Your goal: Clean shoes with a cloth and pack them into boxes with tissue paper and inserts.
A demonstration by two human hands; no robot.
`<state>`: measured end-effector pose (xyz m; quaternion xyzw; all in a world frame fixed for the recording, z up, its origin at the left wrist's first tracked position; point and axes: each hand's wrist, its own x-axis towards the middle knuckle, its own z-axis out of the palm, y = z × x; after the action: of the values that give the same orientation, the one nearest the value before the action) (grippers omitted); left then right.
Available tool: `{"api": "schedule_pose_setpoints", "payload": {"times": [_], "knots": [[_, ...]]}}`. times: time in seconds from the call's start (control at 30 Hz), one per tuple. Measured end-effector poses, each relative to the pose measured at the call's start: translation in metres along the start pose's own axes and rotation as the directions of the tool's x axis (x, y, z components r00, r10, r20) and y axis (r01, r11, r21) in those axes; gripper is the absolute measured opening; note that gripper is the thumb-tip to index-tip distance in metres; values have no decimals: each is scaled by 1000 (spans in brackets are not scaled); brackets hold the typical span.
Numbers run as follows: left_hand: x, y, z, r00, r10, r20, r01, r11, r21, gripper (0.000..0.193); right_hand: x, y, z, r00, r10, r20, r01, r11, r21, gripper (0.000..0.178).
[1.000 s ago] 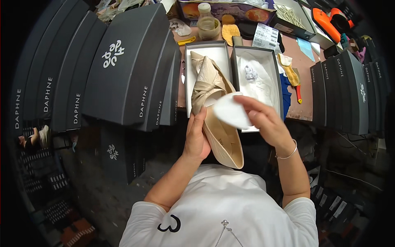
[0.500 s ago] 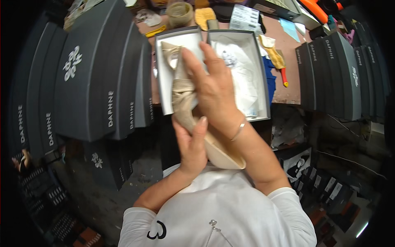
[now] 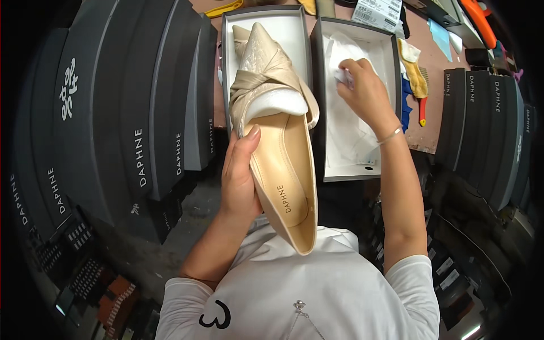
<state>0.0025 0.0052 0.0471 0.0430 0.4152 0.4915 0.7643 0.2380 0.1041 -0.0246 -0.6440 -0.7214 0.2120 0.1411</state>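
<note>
My left hand (image 3: 241,175) grips a beige pointed shoe (image 3: 277,147) by its side, thumb over the rim of its opening. The shoe has a knotted, pleated front, a tan insole and white stuffing (image 3: 280,103) in its toe. A second beige pointed part shows behind it, mostly hidden. The shoe's toe end is over the left half of a grey shoebox (image 3: 266,13) with a white inside. My right hand (image 3: 365,93) is over the right half (image 3: 347,173), its fingers closed on a small whitish crumpled piece (image 3: 343,77) with bluish marks. White tissue paper (image 3: 354,133) lies beneath.
Dark grey shoeboxes (image 3: 113,113) stand in a row at left, and more boxes (image 3: 481,124) at right. On the pink tabletop (image 3: 426,127) lie a yellow and white glove (image 3: 416,76), a red-handled brush (image 3: 423,110) and a printed label sheet (image 3: 378,12).
The shoe has turned so that its insole faces up. My right hand has left the shoe and moved right to the tissue-lined half, where its fingers have closed.
</note>
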Motion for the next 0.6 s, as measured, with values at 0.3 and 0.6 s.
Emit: {"api": "schedule_pose_setpoints", "payload": {"times": [0.3, 0.6], "knots": [[-12, -18, 3, 977, 87, 197, -96, 995, 39, 52, -87, -108, -60, 893, -398, -212, 449, 738, 504, 32], [-46, -30, -3, 904, 326, 277, -403, 866, 295, 59, -103, -128, -33, 862, -390, -323, 387, 919, -78, 24]]}}
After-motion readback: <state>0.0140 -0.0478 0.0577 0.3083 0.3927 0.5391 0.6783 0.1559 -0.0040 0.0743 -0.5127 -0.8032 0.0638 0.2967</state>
